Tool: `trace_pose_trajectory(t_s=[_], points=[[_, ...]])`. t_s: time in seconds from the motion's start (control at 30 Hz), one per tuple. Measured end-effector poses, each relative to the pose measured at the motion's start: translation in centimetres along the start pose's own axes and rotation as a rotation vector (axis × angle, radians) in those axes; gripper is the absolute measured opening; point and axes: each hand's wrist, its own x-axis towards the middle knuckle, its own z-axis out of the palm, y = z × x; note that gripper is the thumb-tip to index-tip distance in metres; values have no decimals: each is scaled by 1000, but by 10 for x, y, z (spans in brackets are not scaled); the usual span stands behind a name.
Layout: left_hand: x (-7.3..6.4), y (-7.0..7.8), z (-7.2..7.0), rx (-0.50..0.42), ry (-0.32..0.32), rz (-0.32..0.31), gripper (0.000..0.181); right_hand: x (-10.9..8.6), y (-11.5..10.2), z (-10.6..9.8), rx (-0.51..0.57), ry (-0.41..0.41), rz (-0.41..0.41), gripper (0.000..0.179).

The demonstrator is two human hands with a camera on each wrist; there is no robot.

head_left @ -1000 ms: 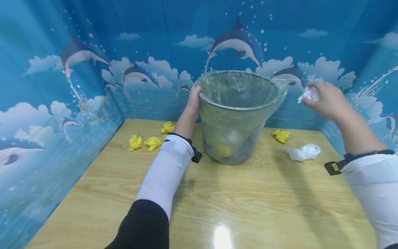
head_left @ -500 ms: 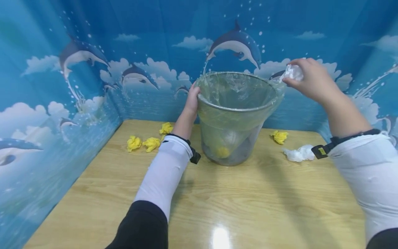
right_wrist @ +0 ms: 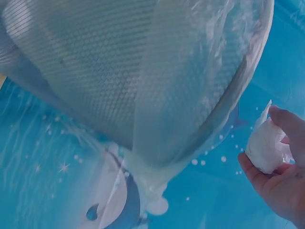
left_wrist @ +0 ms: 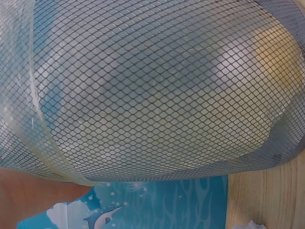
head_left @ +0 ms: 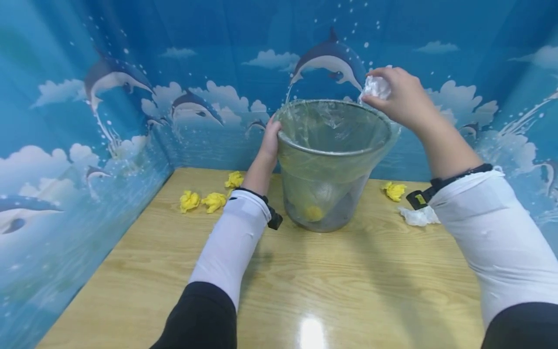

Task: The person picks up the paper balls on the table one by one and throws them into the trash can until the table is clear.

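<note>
A grey mesh wastebasket (head_left: pixel 320 226) stands upright on the table, lined with a thin yellowish plastic bag (head_left: pixel 335 172) folded over its rim. My left hand (head_left: pixel 271 138) grips the rim on the left side, thumb on the near outside. Just above the rim's right back part, my right hand (head_left: pixel 403 97) pinches a crumpled white paper ball (head_left: pixel 377 88) between thumb and fingers. In the right wrist view, that paper ball (right_wrist: pixel 265 147) is beside the bag-covered rim, apart from it. Through the mesh a yellow crumpled ball (head_left: pixel 313 213) shows near the bottom, with something whitish above it.
Several yellow crumpled papers (head_left: pixel 190 200) lie left of the wastebasket. To its right are one yellow paper (head_left: pixel 394 191) and a white crumpled piece (head_left: pixel 419 216), partly covered by my right sleeve. A dolphin-print curtain (head_left: pixel 244 58) encloses the wooden table (head_left: pixel 270 291).
My right hand has moved left and upward with the white paper ball, from beside the wastebasket to over its right rim. My left hand keeps its grip in the same place.
</note>
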Motion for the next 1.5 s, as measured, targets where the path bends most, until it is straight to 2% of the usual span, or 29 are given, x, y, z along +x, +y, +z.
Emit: trace_pose_trajectory(t_s=[0.33,0.6,0.77,0.93,1.13,1.27,1.5], points=[[0,0,3,-8,-2,11,70,11,-11,9,25,-32,-29,60],[1,-1,3,18,18,-9,71,19,-18,19,34,-76,-58,61],[0,-2,4,12,12,-4,70,21,-19,22,24,-165,-77,66],[1,-2,3,10,13,-2,71,21,-17,22,-35,-262,-137,77],[2,-3,2,8,12,-4,70,20,-16,21,-83,-326,-154,82],[1,-2,1,5,12,-3,71,20,-15,20,-96,-340,-142,83],[0,-1,1,8,17,7,71,17,-10,17,-90,-320,-127,82]])
